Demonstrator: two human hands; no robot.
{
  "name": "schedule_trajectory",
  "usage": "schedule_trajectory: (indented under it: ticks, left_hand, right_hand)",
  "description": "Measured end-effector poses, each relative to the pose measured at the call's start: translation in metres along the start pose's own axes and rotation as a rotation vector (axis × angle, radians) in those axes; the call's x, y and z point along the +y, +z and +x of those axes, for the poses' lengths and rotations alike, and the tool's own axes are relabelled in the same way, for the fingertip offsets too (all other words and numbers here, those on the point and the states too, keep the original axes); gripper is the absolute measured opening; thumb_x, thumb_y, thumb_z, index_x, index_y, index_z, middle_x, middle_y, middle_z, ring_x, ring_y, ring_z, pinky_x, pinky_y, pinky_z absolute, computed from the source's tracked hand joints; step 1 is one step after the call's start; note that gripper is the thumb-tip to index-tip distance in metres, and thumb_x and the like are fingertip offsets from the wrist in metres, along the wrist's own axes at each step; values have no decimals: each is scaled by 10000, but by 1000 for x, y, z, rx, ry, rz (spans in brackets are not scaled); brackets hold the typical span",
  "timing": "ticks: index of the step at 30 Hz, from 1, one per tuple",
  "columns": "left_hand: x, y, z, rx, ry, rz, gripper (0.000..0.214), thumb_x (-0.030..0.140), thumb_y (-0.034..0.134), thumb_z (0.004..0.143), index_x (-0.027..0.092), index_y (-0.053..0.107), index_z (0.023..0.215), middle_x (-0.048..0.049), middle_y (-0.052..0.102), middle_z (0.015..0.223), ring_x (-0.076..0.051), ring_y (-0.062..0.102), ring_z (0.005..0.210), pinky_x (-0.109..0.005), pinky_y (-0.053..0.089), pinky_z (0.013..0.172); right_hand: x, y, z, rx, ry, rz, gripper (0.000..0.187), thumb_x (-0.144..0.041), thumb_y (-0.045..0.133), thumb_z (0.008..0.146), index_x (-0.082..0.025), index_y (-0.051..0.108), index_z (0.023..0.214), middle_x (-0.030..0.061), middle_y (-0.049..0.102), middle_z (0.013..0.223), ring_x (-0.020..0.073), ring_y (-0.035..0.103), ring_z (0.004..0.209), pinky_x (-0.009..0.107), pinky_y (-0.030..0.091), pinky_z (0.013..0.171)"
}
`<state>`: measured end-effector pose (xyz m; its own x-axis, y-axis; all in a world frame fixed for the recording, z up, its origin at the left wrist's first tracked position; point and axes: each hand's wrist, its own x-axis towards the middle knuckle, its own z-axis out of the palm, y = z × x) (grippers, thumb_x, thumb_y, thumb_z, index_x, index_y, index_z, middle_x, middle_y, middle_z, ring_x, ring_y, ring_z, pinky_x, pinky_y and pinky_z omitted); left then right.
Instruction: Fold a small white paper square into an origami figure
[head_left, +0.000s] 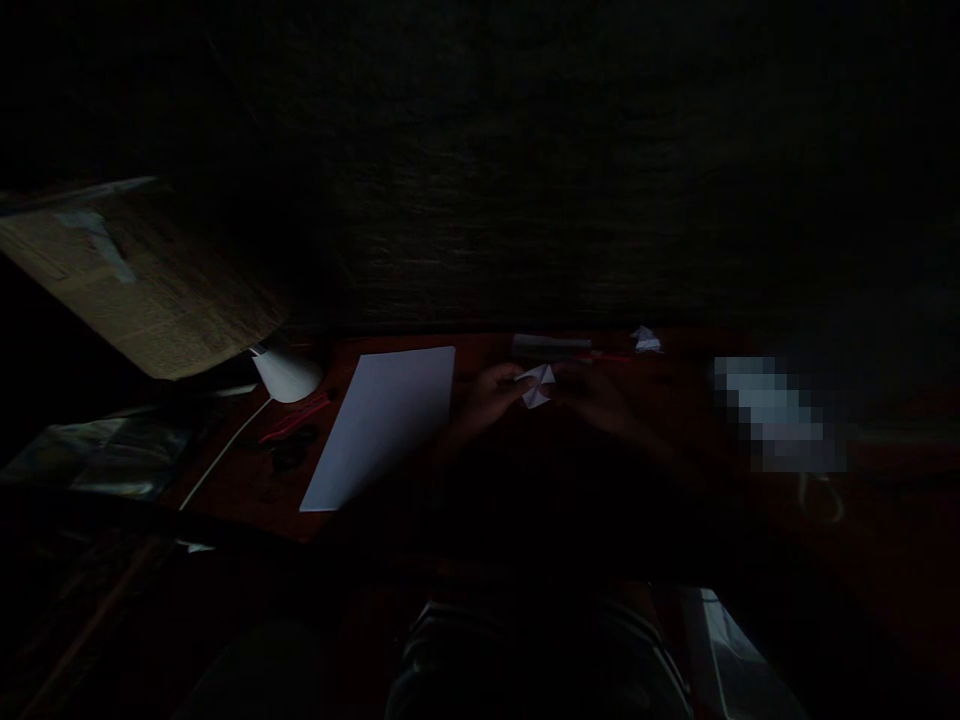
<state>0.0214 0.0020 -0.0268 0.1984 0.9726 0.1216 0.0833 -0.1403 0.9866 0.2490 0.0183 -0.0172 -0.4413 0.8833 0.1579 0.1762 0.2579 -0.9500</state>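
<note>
The scene is very dark. Both my hands meet over a reddish-brown table [247, 480]. Between them is a small folded piece of white paper [538, 385]. My left hand [491, 395] pinches its left side with closed fingers. My right hand [596, 395] is at its right side, dim, with fingers curled toward the paper. A flat white sheet of paper [382, 425] lies on the table just left of my left hand.
A white lamp base [286, 375] with a cord stands left of the sheet, with red scissors [292, 420] beside it. A cardboard piece [142, 275] leans at far left. A small folded paper [646, 340] and a pen-like item [551, 345] lie behind my hands.
</note>
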Motion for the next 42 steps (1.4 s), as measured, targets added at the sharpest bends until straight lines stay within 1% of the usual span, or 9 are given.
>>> schedule_trajectory:
  ticks: [4, 8, 14, 18, 21, 28, 34, 39, 42]
  left_hand:
    - [-1, 5, -5, 12, 93, 131, 185, 306, 860, 946, 207, 709, 986, -9, 762, 915, -183, 728, 886, -294, 560, 872]
    - [1, 8, -9, -13, 215, 406, 101, 170, 801, 959, 220, 740, 1022, -30, 787, 1027, -210, 749, 996, -340, 586, 962]
    - [7, 1, -10, -41, 406, 747, 229, 123, 763, 976, 233, 813, 1170, -101, 774, 1334, -307, 713, 1315, -500, 579, 1181]
    - [10, -4, -11, -257, 484, 753, 262, 93, 628, 1040, 238, 823, 1139, -96, 791, 1308, -265, 753, 1262, -447, 610, 1153]
    - [11, -5, -12, -338, 472, 757, 279, 91, 620, 1037, 242, 825, 1152, -93, 808, 1321, -262, 765, 1259, -447, 607, 1170]
    - [15, -2, -14, -346, 421, 806, 318, 107, 613, 1042, 232, 797, 1269, -109, 795, 1371, -284, 751, 1282, -464, 608, 1162]
    - [18, -3, -13, -372, 508, 932, 363, 110, 626, 1047, 224, 819, 1333, -123, 800, 1360, -324, 681, 1329, -545, 542, 1232]
    - [17, -3, -12, -387, 546, 957, 381, 96, 609, 1057, 232, 852, 1318, -114, 784, 1365, -317, 667, 1345, -538, 531, 1247]
    - [16, -4, -12, -401, 552, 910, 391, 95, 606, 1057, 224, 855, 1330, -131, 775, 1371, -330, 663, 1358, -550, 553, 1229]
  right_hand:
    - [9, -7, 2, 40, -34, -161, 197, -357, 871, 892, -240, 824, 1043, 76, 874, 1017, 273, 817, 923, 396, 656, 835]
    - [13, -12, 2, 54, -27, -313, 248, -234, 847, 899, -266, 864, 1145, 69, 901, 1072, 282, 848, 940, 404, 669, 853]
    - [15, -15, 3, 62, -15, -401, 230, -223, 837, 922, -281, 897, 1137, 69, 921, 1082, 293, 868, 961, 424, 689, 899]
    - [17, -19, 4, 76, -37, -394, 305, -234, 819, 941, -277, 903, 1231, 70, 924, 1082, 289, 866, 956, 413, 690, 880]
    - [17, -23, 3, 83, -44, -398, 315, -246, 818, 956, -269, 909, 1257, 93, 925, 1143, 309, 870, 997, 438, 697, 921]
    - [14, -20, 4, 65, -55, -439, 179, -198, 771, 960, -276, 914, 1034, 104, 913, 1205, 351, 870, 1100, 511, 679, 1050]
    - [21, -20, 5, 87, -71, -375, 169, -187, 798, 922, -260, 874, 1053, 99, 903, 1182, 318, 857, 1088, 498, 682, 1050]
    - [24, -25, 6, 104, -67, -284, 300, -118, 793, 841, -257, 862, 1098, 87, 891, 1146, 296, 848, 1057, 475, 685, 1033]
    - [23, -28, 6, 68, -74, -269, 219, -165, 791, 849, -259, 873, 1028, 82, 896, 1118, 298, 844, 1018, 460, 686, 974]
